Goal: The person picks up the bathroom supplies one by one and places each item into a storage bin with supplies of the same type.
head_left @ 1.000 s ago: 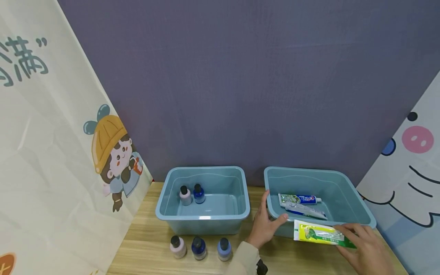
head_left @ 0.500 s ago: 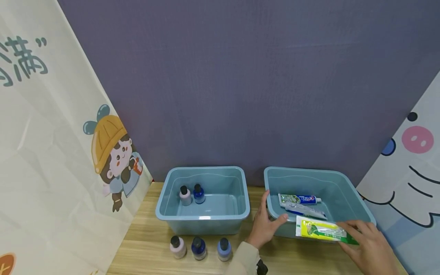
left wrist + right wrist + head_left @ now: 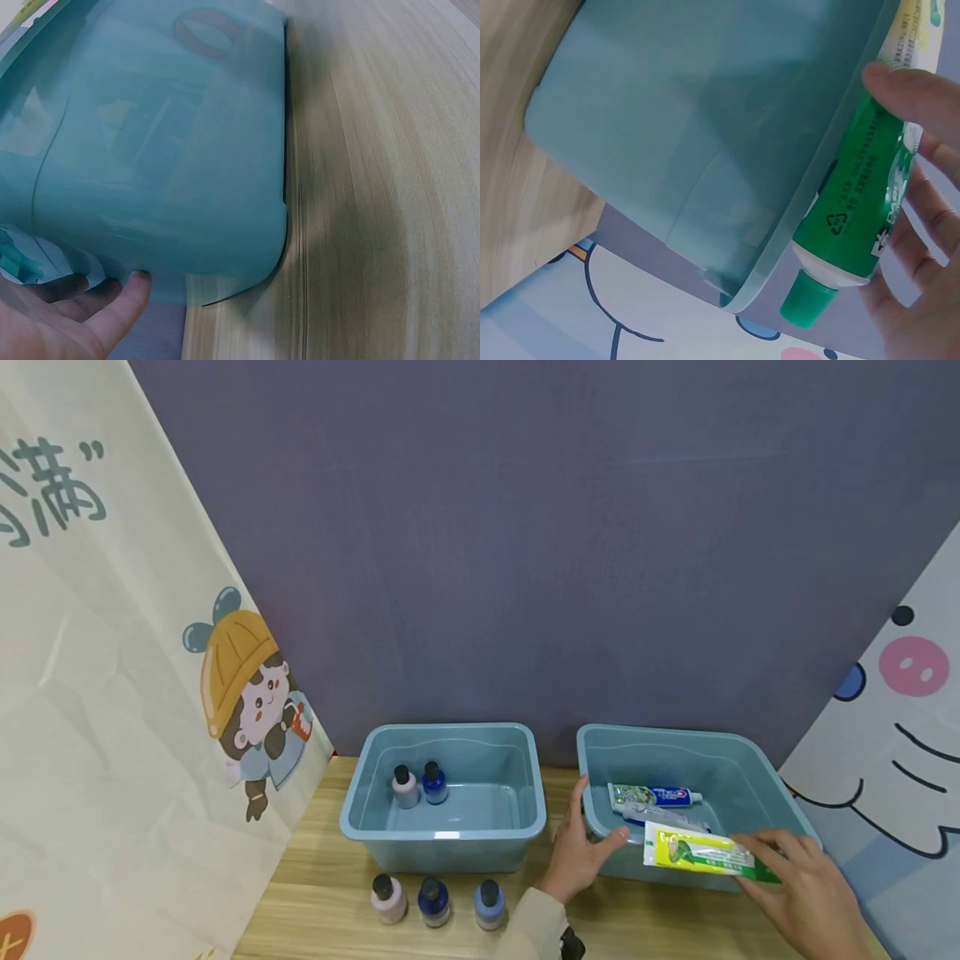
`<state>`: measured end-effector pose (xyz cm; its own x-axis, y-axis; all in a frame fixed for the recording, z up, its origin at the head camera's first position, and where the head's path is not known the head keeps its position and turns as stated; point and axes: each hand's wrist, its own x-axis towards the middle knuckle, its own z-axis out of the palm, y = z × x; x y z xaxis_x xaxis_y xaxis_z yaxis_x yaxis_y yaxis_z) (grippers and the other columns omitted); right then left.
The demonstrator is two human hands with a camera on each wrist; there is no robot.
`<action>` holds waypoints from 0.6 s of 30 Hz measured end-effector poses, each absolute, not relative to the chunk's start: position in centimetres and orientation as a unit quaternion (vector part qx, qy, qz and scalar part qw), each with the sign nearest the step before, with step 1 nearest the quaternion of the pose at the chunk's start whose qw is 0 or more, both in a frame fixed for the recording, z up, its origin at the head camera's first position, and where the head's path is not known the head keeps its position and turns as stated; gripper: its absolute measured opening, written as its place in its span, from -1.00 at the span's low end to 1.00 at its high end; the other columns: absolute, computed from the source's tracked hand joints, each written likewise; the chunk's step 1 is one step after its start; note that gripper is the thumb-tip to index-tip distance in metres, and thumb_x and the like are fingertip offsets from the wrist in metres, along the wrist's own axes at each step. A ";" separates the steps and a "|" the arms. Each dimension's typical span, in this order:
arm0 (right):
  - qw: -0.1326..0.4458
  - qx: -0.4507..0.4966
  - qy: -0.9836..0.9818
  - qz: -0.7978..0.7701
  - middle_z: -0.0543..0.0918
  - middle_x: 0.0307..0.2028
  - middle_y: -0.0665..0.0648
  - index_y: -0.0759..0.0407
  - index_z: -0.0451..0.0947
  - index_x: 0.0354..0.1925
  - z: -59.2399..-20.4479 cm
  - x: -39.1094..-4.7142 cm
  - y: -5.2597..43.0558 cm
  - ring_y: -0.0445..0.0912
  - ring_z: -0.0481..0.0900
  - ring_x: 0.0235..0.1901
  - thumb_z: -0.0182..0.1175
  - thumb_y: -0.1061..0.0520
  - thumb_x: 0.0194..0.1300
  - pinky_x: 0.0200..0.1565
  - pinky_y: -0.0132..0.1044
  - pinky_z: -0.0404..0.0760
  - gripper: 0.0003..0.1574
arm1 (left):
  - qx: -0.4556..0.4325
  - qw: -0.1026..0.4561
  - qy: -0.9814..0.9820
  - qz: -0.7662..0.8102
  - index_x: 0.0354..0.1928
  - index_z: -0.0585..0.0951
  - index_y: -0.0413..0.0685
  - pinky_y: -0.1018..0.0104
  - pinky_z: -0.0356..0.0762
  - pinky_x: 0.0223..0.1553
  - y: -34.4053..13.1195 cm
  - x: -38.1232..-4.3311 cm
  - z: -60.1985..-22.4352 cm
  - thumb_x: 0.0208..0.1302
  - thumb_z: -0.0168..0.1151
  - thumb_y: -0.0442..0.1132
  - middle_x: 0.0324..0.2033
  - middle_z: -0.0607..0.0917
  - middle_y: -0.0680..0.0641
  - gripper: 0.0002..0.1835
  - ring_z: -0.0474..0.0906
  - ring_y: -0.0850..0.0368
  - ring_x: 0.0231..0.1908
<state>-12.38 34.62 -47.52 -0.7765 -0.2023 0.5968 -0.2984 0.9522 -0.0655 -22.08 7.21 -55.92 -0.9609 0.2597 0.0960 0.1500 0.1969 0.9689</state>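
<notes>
My right hand (image 3: 806, 889) pinches a yellow, white and green toothpaste tube (image 3: 693, 852) near its capped end. This tube overlaps the front rim of the right-hand blue bin (image 3: 772, 793) in the head view; the right wrist view shows its green cap (image 3: 808, 298) beside that rim. Inside the bin lie two more tubes, a blue and green one (image 3: 652, 795) and a silvery one (image 3: 660, 817), partly hidden by the held tube. My left hand (image 3: 573, 856) grips the bin's front left corner, thumb in front and fingers (image 3: 124, 300) along the side.
A second blue bin (image 3: 442, 853) stands to the left, holding a pink bottle (image 3: 406, 789) and a dark blue bottle (image 3: 434, 785). In front of it are a pink bottle (image 3: 388, 900), a dark blue bottle (image 3: 433, 902) and a light blue bottle (image 3: 490, 906) on the wooden table (image 3: 300, 902).
The toothpaste tube in my right hand has shifted slightly up over the bin's front rim, covering part of the silvery tube. My left hand has stayed at the bin's corner.
</notes>
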 end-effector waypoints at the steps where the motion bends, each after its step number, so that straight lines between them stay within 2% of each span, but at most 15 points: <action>1: 0.308 0.136 -0.938 0.079 0.65 -0.24 0.10 0.11 0.77 -0.13 -47.4 -12.5 34.6 0.05 0.50 -0.32 -0.47 -0.75 0.18 -0.42 -0.12 0.45 0.24 | 0.132 0.044 0.772 0.620 0.59 -0.14 0.67 -0.28 0.37 0.32 7.2 -22.1 -55.9 0.27 0.31 0.32 0.59 0.17 0.00 0.02 0.24 -0.17 0.50; 11: 0.335 0.156 -0.925 0.086 0.65 -0.25 0.09 0.14 0.77 -0.15 -46.8 -13.2 34.6 -0.01 0.43 -0.34 -0.39 -0.71 0.28 -0.47 -0.21 0.40 0.18 | 0.133 0.041 0.775 0.617 0.59 -0.15 0.67 -0.30 0.36 0.32 7.3 -22.1 -56.0 0.30 0.33 0.23 0.59 0.16 0.00 0.02 0.23 -0.18 0.50; 18: 0.337 0.156 -0.924 0.086 0.65 -0.22 0.10 0.13 0.77 -0.14 -46.3 -13.6 34.4 -0.01 0.42 -0.32 -0.38 -0.71 0.28 -0.47 -0.20 0.40 0.17 | 0.135 0.042 0.773 0.619 0.59 -0.14 0.67 -0.29 0.37 0.33 7.2 -22.1 -56.0 0.28 0.30 0.32 0.60 0.15 0.03 0.01 0.23 -0.16 0.51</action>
